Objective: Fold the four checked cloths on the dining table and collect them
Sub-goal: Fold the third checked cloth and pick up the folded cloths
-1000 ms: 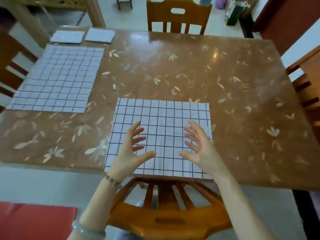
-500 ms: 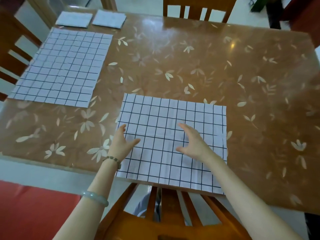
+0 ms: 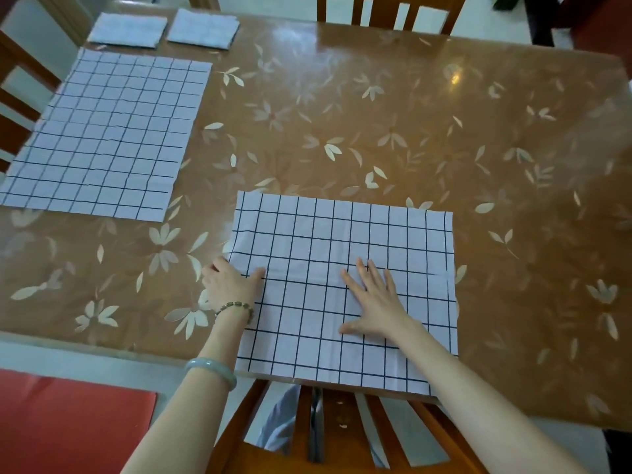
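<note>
A white cloth with dark checks [image 3: 345,241] lies spread flat at the table's near edge. My left hand [image 3: 232,285] is at its left edge, thumb on top of the fabric and fingers curled at the border, pinching it. My right hand [image 3: 376,302] presses flat on the cloth's middle with fingers straight and spread. A second checked cloth [image 3: 109,131] lies spread at the left side of the table. Two folded checked cloths [image 3: 126,29] [image 3: 203,29] sit side by side at the far left corner.
The brown dining table [image 3: 393,107] has a glossy top with a pale leaf pattern. A wooden chair [image 3: 307,439] stands right below the near cloth, another chair [image 3: 386,8] at the far side, a third chair [image 3: 17,97] at the left. A red cushion [image 3: 68,422] shows at bottom left.
Both hands came down from hovering onto the near cloth. The left went to its left edge and took hold; the right flattened on the middle. The view moved closer to the table.
</note>
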Available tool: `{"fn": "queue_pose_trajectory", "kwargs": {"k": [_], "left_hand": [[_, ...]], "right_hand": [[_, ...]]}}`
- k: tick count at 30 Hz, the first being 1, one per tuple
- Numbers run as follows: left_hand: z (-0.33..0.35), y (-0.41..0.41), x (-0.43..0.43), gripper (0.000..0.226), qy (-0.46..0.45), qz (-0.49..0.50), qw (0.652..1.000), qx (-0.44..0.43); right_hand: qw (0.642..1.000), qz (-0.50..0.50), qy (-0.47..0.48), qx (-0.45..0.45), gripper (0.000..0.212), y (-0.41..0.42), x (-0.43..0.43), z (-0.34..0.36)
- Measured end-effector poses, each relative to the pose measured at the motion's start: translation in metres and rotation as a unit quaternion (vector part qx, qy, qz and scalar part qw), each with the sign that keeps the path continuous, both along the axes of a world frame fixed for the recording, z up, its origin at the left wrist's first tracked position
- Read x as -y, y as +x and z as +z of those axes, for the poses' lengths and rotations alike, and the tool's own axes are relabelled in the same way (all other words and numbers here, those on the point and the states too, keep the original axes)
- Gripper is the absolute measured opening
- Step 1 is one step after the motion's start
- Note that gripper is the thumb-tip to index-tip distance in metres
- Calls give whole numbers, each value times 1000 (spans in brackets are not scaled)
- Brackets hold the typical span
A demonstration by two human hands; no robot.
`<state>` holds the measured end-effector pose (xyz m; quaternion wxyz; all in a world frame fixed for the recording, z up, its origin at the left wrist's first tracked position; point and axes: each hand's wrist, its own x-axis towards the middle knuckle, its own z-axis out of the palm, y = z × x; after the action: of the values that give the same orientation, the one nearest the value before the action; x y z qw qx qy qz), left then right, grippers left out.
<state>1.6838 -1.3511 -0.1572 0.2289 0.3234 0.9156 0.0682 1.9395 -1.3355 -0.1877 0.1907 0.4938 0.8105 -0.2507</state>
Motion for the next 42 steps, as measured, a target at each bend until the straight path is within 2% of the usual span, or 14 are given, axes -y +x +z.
{"fn": "queue_pose_trajectory", "kwargs": {"k": [4, 8, 10, 19, 21, 23, 26, 29, 32, 34, 36, 39, 42], "left_hand": [[0, -23, -6, 66, -32, 23, 996, 76], [5, -44, -5, 32, -2, -46, 989, 138], [14, -48, -1, 28, 30, -92, 983, 153], [67, -29, 6, 23, 89, -192, 974, 83], [83, -16, 5, 21, 101, -214, 969, 71], [100, 0, 4, 23, 119, -241, 962, 55], [122, 27, 4, 29, 141, -283, 948, 32], [135, 56, 0, 27, 173, -303, 937, 23], [140, 92, -3, 24, 177, -347, 920, 37], [137, 117, -5, 27, 171, -368, 912, 56], [130, 139, -5, 26, 158, -390, 905, 64], [122, 167, -5, 20, 137, -412, 897, 81], [116, 188, -4, 18, 134, -425, 887, 124]], "right_hand": [[1000, 2, -1, 9, 120, 0, 0, -2], [1000, 7, -4, 17, 123, -1, -1, -1], [1000, 7, -5, 18, 124, -2, 0, 0], [1000, 4, -9, 17, 126, -5, -1, 2], [999, -18, -22, -17, 122, -4, -2, 4], [988, -104, -27, -109, 109, -1, -1, 10], [920, -280, 15, -274, 66, 5, 3, 28], [808, -440, 7, -391, 23, 8, 5, 58], [676, -531, -77, -505, 11, 5, 1, 99], [622, -559, -112, -537, 18, 4, -2, 122], [599, -572, -132, -544, 25, 5, -4, 138], [588, -582, -159, -539, 27, 18, -2, 144], [602, -579, -165, -523, 23, 40, -1, 139]]}}
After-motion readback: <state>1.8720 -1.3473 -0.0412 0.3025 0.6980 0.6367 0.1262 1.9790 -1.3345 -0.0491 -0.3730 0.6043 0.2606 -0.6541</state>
